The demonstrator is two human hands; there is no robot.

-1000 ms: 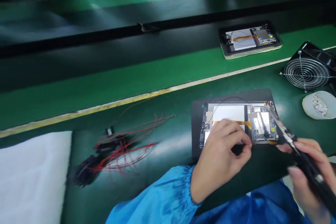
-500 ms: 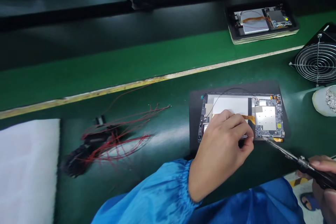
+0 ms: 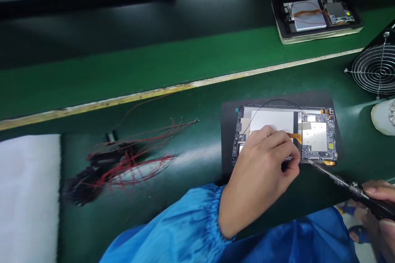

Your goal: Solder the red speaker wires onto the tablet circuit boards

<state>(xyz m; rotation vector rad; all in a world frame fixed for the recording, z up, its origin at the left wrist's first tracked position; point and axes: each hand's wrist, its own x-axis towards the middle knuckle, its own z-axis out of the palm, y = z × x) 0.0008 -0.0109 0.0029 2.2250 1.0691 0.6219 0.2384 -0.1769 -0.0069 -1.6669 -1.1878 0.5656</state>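
An opened tablet lies on a dark mat, its silver battery and circuit board exposed. My left hand rests over the tablet's lower middle, thumb and fingertips pinched together beside the board's lower left corner. What sits in that pinch is too small and hidden to make out. In my right hand, partly cut off at the right edge, is a soldering iron. Its tip meets the board's lower edge, close to the left fingertips. A thin dark wire arches above the battery.
Loose red wires and black parts lie left of the tablet. White foam sheet covers the far left. Another opened tablet sits in a tray on the raised shelf. A fan and a white cup stand at right.
The camera view has shifted slightly, so the bench items sit a little differently in the picture. Both hands keep nearly the same pose, with the iron's tip still at the board's lower edge.
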